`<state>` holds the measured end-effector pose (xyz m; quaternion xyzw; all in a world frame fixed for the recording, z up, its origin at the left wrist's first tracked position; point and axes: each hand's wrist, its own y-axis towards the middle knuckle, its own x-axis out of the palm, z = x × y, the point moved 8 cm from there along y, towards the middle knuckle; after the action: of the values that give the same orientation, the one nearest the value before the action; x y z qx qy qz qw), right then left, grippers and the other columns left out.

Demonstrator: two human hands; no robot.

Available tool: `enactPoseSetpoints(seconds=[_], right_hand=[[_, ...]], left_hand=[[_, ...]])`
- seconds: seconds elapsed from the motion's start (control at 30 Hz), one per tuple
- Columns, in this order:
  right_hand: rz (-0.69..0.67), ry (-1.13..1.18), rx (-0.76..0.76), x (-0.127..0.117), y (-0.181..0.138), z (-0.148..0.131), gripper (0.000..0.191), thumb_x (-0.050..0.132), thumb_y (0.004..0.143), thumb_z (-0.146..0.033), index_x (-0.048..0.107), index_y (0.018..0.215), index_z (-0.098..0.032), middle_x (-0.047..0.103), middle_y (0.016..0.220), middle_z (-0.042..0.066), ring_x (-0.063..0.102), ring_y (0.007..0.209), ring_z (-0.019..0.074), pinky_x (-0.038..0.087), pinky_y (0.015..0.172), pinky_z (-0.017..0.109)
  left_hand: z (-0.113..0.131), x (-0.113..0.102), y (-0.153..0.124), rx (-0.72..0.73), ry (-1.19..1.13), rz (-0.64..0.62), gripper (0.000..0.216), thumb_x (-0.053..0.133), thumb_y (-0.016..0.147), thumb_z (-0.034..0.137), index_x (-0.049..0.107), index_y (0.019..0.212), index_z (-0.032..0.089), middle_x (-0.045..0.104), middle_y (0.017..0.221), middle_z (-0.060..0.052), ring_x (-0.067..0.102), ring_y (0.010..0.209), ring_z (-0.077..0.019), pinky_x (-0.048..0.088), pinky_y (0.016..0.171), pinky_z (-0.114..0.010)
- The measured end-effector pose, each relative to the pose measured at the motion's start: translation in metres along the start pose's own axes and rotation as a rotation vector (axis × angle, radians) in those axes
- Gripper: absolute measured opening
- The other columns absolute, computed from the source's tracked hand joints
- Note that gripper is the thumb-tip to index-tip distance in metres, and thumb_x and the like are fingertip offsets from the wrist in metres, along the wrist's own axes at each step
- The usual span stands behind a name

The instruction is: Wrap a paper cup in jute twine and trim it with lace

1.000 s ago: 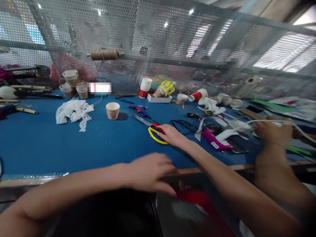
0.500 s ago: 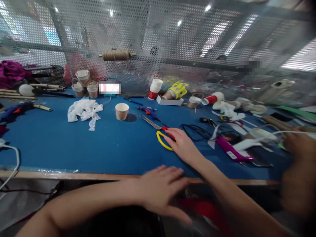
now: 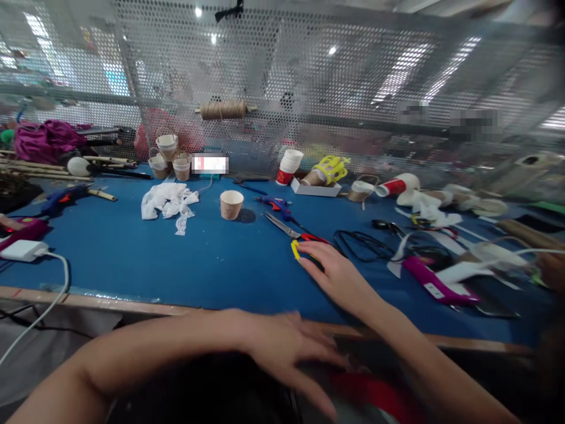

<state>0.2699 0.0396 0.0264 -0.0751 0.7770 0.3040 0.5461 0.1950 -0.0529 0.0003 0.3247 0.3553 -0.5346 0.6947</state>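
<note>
On the blue tabletop, the scissors (image 3: 282, 225) lie with blades pointing away to the left; one handle is yellow, the other red. My right hand (image 3: 338, 268) is over the handles, thumb and fingers closing about them and hiding most of the loops. My left hand (image 3: 293, 347) hangs by the table's front edge, somewhat blurred, fingers stretched out and holding nothing. Beyond the scissors lies a blue glue gun (image 3: 279, 207) with a red trigger. A small brown paper cup (image 3: 231, 206) stands upright to the left of them.
Crumpled white lace (image 3: 165, 200) lies left of the cup. Handled cups (image 3: 180, 166) are stacked at the back, below a twine spool (image 3: 223, 109). To the right are black cable (image 3: 362, 244), a purple device (image 3: 435, 281) and scattered strips. Another person's hand (image 3: 11, 224) shows at left.
The view has shifted left, so the table's things appear farther right. My right hand now covers more of the scissors' yellow handle. My left hand stays low by the table edge, fingers still spread.
</note>
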Motion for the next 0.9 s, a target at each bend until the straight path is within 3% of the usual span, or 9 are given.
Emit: enactPoseSetpoints(seconds=[0.03,0.07,0.17,0.3,0.37,0.47,0.63,0.73,0.9], right_hand=[[-0.008,0.021,-0.022,0.001,0.006,-0.009,0.029,0.040,0.087,-0.031,0.061,0.101,-0.016,0.063,0.109,0.014,0.057,0.105,0.0248,0.044,0.093,0.043],[-0.013,0.044,-0.037,0.001,0.011,-0.016,0.029,0.039,0.087,-0.030,0.061,0.101,-0.016,0.063,0.109,0.014,0.058,0.104,0.0242,0.044,0.092,0.042],[-0.046,0.120,-0.033,0.003,0.020,-0.029,0.027,0.039,0.087,-0.026,0.062,0.096,-0.016,0.066,0.101,0.011,0.062,0.095,0.0223,0.048,0.085,0.038],[-0.098,0.214,0.026,0.013,0.029,-0.039,0.021,0.043,0.085,-0.025,0.062,0.088,-0.019,0.068,0.091,0.007,0.063,0.083,0.0192,0.050,0.075,0.033],[-0.125,0.267,0.031,0.021,0.036,-0.047,0.019,0.044,0.085,-0.025,0.062,0.087,-0.019,0.068,0.088,0.007,0.063,0.080,0.0180,0.049,0.073,0.031],[-0.177,0.360,0.018,0.034,0.052,-0.061,0.018,0.046,0.085,-0.024,0.063,0.086,-0.018,0.067,0.087,0.006,0.062,0.080,0.0173,0.048,0.073,0.031],[-0.312,0.714,0.165,0.064,0.075,-0.073,0.014,0.054,0.081,-0.028,0.064,0.082,-0.018,0.065,0.087,0.008,0.060,0.082,0.0190,0.046,0.078,0.035],[-0.414,0.994,0.345,0.094,0.081,-0.078,0.028,0.051,0.083,-0.040,0.060,0.088,-0.015,0.064,0.088,0.010,0.062,0.077,0.0175,0.051,0.070,0.033],[-0.502,1.131,0.413,0.128,0.082,-0.083,0.045,0.040,0.084,-0.055,0.057,0.093,-0.014,0.064,0.077,0.007,0.063,0.064,0.0144,0.053,0.060,0.029]], left_hand=[[0.016,-0.002,0.001,0.100,-0.040,-0.040,0.039,0.047,0.085,0.041,0.054,0.119,0.021,0.058,0.124,-0.004,0.050,0.118,-0.0182,0.034,0.102,-0.031],[0.014,-0.011,-0.001,0.027,0.000,-0.037,0.026,0.048,0.086,0.032,0.062,0.106,0.022,0.068,0.107,-0.004,0.060,0.104,-0.0166,0.038,0.097,-0.029],[-0.046,-0.064,-0.045,-0.532,0.231,0.108,0.016,0.052,0.081,0.021,0.068,0.081,0.020,0.072,0.080,-0.003,0.066,0.076,-0.0162,0.046,0.070,-0.023],[-0.128,-0.128,-0.144,-0.890,0.376,0.307,0.015,0.052,0.071,0.009,0.063,0.080,0.014,0.067,0.088,-0.012,0.062,0.080,-0.0233,0.042,0.065,-0.029],[-0.160,-0.137,-0.182,-0.991,0.387,0.345,0.013,0.060,0.063,0.012,0.062,0.076,0.015,0.067,0.082,-0.010,0.062,0.074,-0.0236,0.040,0.061,-0.028],[-0.185,-0.134,-0.208,-1.039,0.346,0.381,0.006,0.059,0.066,0.020,0.058,0.062,0.017,0.064,0.065,-0.005,0.059,0.062,-0.0202,0.037,0.055,-0.025],[-0.175,-0.129,-0.196,-0.986,0.238,0.457,0.015,0.051,0.073,0.023,0.056,0.061,0.016,0.063,0.060,-0.003,0.057,0.057,-0.0162,0.037,0.054,-0.023],[-0.146,-0.119,-0.161,-0.841,0.129,0.462,0.016,0.049,0.078,0.024,0.061,0.073,0.015,0.066,0.069,-0.004,0.059,0.063,-0.0147,0.042,0.058,-0.022],[-0.111,-0.103,-0.114,-0.554,-0.024,0.340,0.014,0.052,0.078,0.018,0.065,0.074,0.019,0.069,0.080,0.000,0.062,0.074,-0.0107,0.045,0.069,-0.018]])
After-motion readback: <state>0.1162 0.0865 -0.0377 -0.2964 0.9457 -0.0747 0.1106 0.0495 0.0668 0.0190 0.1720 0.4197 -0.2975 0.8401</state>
